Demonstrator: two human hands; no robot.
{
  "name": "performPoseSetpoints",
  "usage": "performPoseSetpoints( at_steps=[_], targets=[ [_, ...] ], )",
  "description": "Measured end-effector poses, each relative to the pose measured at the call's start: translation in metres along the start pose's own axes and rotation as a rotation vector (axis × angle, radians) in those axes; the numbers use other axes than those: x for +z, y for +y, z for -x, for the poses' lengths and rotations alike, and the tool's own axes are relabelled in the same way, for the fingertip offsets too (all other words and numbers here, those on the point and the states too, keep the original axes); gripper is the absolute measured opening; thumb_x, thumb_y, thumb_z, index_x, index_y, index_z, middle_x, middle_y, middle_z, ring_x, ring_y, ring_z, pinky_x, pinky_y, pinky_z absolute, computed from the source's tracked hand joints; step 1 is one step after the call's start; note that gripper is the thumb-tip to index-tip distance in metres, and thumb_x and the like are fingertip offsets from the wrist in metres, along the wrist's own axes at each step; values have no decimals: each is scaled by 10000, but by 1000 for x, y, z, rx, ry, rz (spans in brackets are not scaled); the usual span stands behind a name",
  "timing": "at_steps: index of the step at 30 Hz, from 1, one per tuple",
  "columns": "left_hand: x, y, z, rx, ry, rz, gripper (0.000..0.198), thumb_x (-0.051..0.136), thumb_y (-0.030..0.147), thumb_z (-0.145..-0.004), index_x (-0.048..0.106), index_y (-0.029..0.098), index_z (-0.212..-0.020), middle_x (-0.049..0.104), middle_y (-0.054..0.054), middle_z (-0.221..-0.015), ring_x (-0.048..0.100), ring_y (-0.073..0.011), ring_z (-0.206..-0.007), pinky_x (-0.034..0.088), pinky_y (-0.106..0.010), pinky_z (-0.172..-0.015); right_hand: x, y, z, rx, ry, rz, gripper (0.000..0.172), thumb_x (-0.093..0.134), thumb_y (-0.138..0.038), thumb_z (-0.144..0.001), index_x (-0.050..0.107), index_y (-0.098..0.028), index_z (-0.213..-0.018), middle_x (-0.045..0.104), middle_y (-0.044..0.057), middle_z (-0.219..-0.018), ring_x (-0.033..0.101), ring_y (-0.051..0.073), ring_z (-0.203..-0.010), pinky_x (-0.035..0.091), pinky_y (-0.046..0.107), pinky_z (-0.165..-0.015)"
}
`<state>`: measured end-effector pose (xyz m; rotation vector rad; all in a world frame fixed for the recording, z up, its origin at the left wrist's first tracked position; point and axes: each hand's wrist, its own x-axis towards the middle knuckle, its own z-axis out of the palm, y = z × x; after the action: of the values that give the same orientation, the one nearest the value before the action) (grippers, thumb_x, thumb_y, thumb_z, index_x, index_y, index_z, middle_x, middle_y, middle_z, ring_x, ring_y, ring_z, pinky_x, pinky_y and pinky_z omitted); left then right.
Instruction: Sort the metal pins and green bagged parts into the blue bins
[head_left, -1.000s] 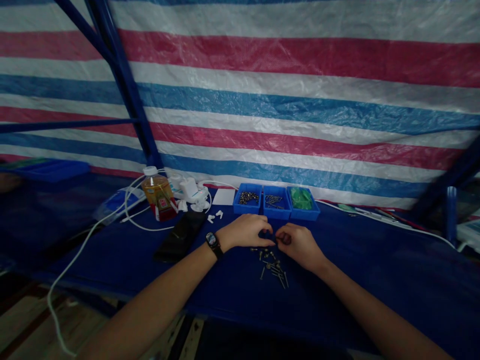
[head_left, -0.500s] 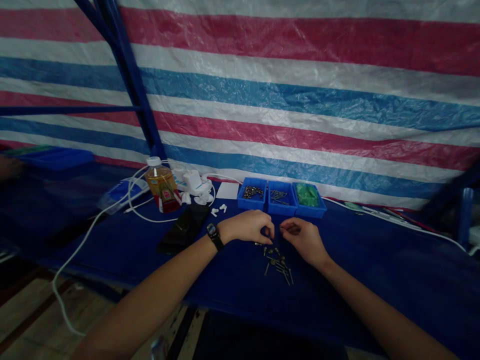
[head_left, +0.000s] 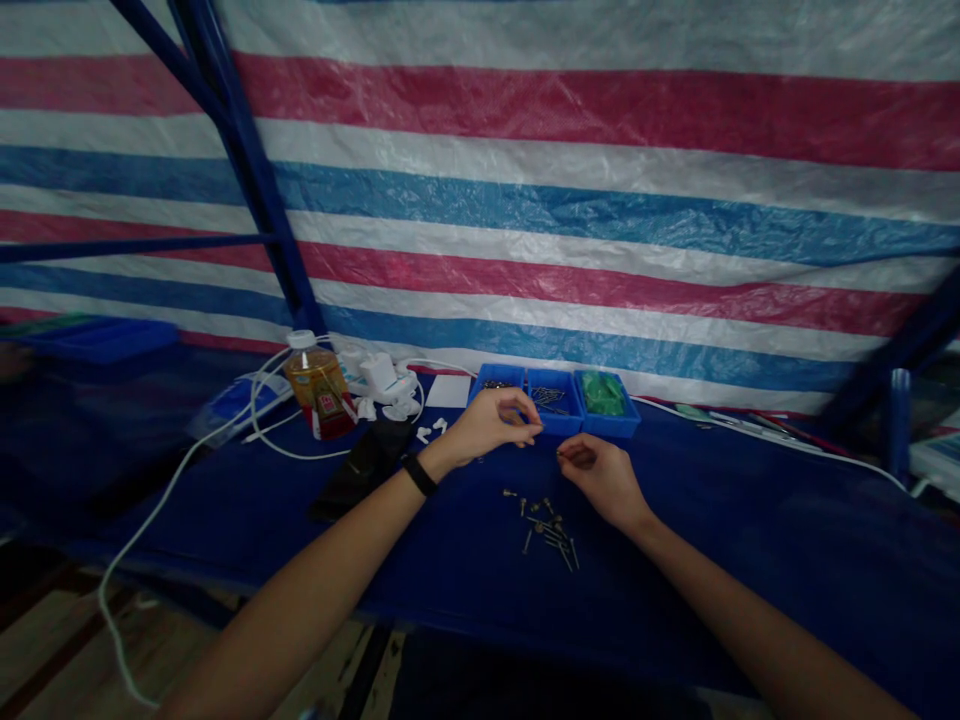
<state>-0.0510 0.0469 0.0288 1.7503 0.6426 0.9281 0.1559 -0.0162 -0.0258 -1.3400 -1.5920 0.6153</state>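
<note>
Head view: left hand (head_left: 487, 425) pinched narrow at the front edge of the middle blue bin (head_left: 555, 403), right hand (head_left: 598, 482) pinched narrow just beside it, anything held too small to tell; loose screws (head_left: 544, 527) below, apart from both hands, on a blue-covered table (head_left: 735, 520), open room rightward, striped tarp (head_left: 570, 210) behind

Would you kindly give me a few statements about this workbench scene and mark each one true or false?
1. The left hand wears a black band on its wrist. True.
2. The right hand rests inside a blue bin. False: it is in front of the bins, above the blue cloth.
3. Loose screws lie on the blue cloth below the hands. True.
4. The plastic bottle of yellow liquid stands right of the bins. False: it stands left of them.
5. The rightmost blue bin holds green material. True.
</note>
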Motion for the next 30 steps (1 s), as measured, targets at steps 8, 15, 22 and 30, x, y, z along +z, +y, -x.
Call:
performPoseSetpoints(
  at_steps=[8,15,22,30],
  targets=[
    [15,14,8,-217,-24,693,201,729,180,-849,712,207,-1047,707,-54,-1070,659,-97,-711,570,-290,-733,1,2,0,-15,-49,21,144,641,-247,-733,712,-194,-846,739,29,-777,697,181,-708,557,301,-680],
    [20,20,12,-268,-23,728,172,621,147,-935,717,243,-1042,699,-44,-1098,624,-105,-734,588,-321,-755,4,2,3,-34,-84,29,143,640,-277,-768,711,-197,-863,738,32,-795,694,182,-721,556,311,-700],
    [22,20,14,-225,-118,729,57,688,152,-886,700,198,-855,708,-22,-910,615,-107,-691,582,-343,-764,1,3,1,7,-34,94,125,648,-257,-750,714,-198,-838,745,34,-780,694,185,-695,549,313,-684],
    [-8,33,8,171,228,137,226,824,323,-731,727,160,-855,730,-28,-827,636,-102,-640,548,-260,-665,-1,3,1,-18,-14,43,125,664,-263,-724,715,-203,-821,741,29,-774,689,183,-701,558,304,-665]
  ],
)
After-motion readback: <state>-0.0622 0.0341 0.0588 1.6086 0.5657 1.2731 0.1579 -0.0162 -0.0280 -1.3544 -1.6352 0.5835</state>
